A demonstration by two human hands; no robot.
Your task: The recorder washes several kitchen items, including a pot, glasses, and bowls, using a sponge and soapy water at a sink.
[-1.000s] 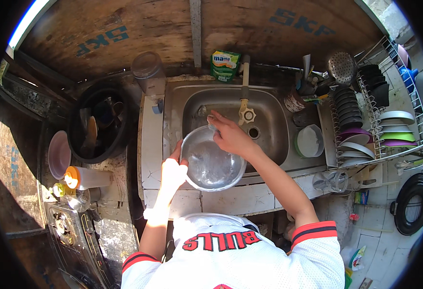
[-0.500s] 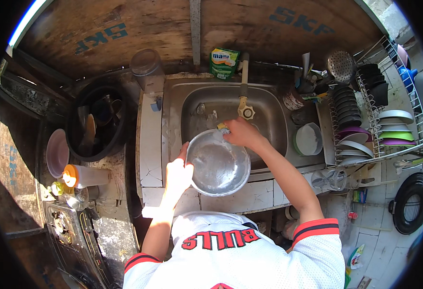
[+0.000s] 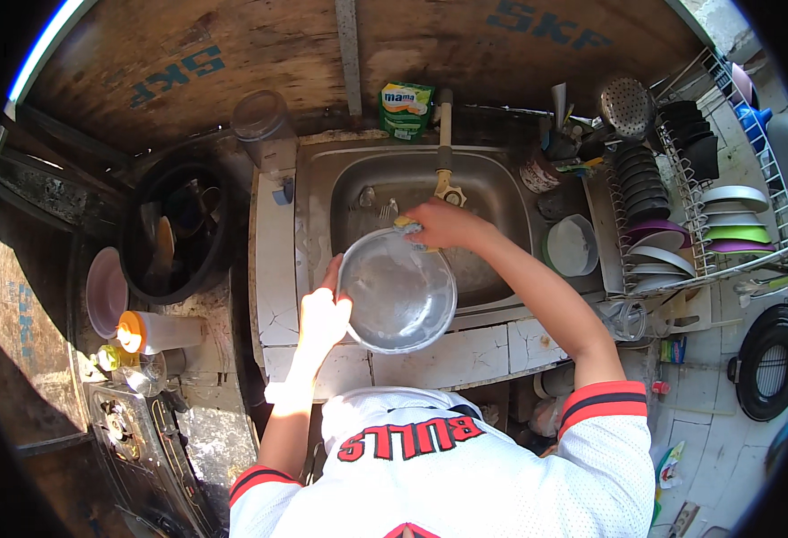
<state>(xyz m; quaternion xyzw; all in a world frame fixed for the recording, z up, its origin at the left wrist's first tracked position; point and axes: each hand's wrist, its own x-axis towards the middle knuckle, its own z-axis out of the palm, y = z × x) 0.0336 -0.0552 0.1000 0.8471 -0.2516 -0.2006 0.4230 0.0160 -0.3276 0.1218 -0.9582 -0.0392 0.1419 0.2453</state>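
A round metal bowl [image 3: 398,291] is held tilted over the near edge of the steel sink [image 3: 315,193]. My left hand [image 3: 325,316] grips its left rim, thumb toward the inside. At the far rim, my right hand [image 3: 440,224] is closed on a yellow sponge [image 3: 404,221] pressed against the bowl. Part of the sponge is hidden under the fingers. Just beyond that hand is the cream tap [image 3: 449,192]. A fork [image 3: 387,212] and another small piece of metal cutlery lie in the basin.
A round container [image 3: 571,247] stands right of the basin, beside a dish rack [image 3: 708,276] of plates and bowls. Behind the sink are a green pouch [image 3: 405,112] and a clear jar [image 3: 264,125]. A black tub [image 3: 134,269] and a stove [image 3: 129,430] are at left.
The whole view has shifted slightly. My right hand and the sponge have moved a little along the bowl's far rim, and the bowl's tilt differs slightly. My left hand keeps its grip.
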